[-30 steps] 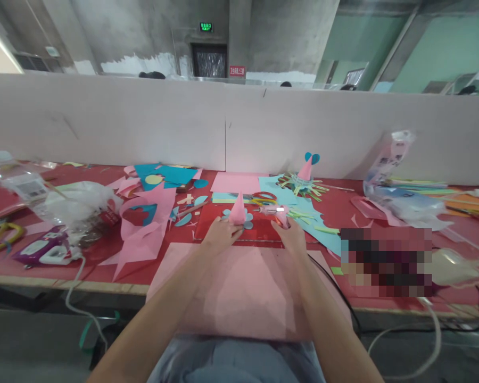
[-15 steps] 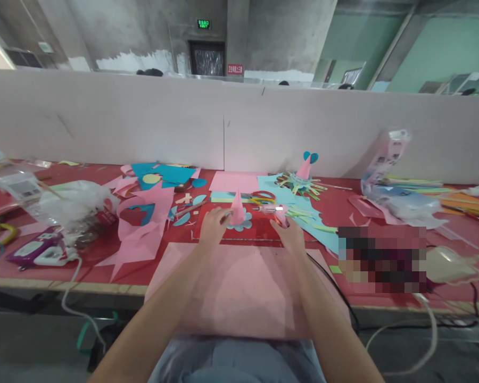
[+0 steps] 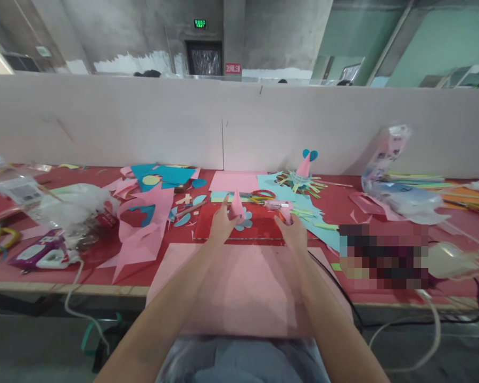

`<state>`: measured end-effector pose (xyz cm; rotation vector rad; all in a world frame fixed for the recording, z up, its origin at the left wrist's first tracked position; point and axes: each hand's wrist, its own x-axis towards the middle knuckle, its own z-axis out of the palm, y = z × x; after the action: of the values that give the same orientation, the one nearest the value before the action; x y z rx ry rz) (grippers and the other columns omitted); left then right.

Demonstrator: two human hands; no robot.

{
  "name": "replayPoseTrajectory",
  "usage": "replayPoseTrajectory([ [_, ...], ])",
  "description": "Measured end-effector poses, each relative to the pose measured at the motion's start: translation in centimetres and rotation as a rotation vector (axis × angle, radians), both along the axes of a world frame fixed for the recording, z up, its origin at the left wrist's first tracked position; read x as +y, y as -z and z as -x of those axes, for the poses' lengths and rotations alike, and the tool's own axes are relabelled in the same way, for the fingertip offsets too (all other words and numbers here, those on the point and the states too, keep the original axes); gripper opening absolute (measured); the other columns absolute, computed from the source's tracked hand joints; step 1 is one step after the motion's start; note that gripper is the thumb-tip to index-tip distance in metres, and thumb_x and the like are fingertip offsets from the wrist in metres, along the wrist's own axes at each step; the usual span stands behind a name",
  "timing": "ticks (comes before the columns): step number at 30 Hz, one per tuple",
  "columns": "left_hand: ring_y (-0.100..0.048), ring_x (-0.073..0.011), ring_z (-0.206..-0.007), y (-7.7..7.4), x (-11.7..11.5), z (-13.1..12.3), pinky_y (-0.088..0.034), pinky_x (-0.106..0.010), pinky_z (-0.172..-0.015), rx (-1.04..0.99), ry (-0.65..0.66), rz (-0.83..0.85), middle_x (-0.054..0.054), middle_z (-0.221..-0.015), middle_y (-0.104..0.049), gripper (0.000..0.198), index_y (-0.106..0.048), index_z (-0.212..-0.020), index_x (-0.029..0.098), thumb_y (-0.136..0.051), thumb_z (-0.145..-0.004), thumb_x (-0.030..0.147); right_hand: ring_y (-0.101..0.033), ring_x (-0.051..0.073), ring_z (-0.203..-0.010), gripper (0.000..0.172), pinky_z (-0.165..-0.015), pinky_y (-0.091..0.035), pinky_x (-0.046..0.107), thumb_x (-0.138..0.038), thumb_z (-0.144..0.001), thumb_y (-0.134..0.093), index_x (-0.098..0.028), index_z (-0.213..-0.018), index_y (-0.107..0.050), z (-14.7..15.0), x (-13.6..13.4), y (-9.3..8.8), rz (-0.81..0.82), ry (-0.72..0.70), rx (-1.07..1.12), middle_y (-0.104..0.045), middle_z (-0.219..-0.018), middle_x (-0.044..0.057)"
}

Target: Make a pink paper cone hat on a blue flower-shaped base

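A pink paper cone [image 3: 237, 206] stands upright over the red board [image 3: 259, 229], beside a light blue flower-shaped paper [image 3: 246, 219]. My left hand [image 3: 222, 221] is at the cone's left side, its thumb and another finger apart, one finger pointing up; whether it touches the cone is hard to tell. My right hand [image 3: 291, 226] is closed round the handle of a pink glue gun [image 3: 277, 205], whose nozzle points left toward the cone. Pink paper [image 3: 239, 287] lies in front of the board.
Scissors [image 3: 263, 197] lie behind the board. A finished pink cone with blue heart [image 3: 304, 167] stands at the back right. Pink and blue scraps [image 3: 143, 229], a purple device [image 3: 40, 252] and plastic bags [image 3: 69, 205] are at the left. A black cable [image 3: 335, 282] runs at the right.
My left hand has shifted slightly right and turned, with a finger now raised. The glue gun in my right hand has moved a little to the right.
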<state>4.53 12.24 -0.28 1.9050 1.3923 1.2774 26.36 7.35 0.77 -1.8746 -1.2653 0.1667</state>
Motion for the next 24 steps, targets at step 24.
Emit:
replayPoseTrajectory([
  [24,-0.062,-0.0182,-0.089,-1.9,-0.5,2.3,-0.052,-0.029,-0.071,-0.847,0.146,0.288,-0.01,-0.108,-0.062,0.044,-0.053,-0.112,0.018,-0.06,-0.075,0.04,-0.045,0.034,-0.108,0.044,-0.082,-0.034,0.045,-0.045,-0.078,-0.055,-0.015,-0.11,-0.061,-0.9,-0.3,0.5,0.046,0.27,-0.288,-0.052,-0.118,0.017],
])
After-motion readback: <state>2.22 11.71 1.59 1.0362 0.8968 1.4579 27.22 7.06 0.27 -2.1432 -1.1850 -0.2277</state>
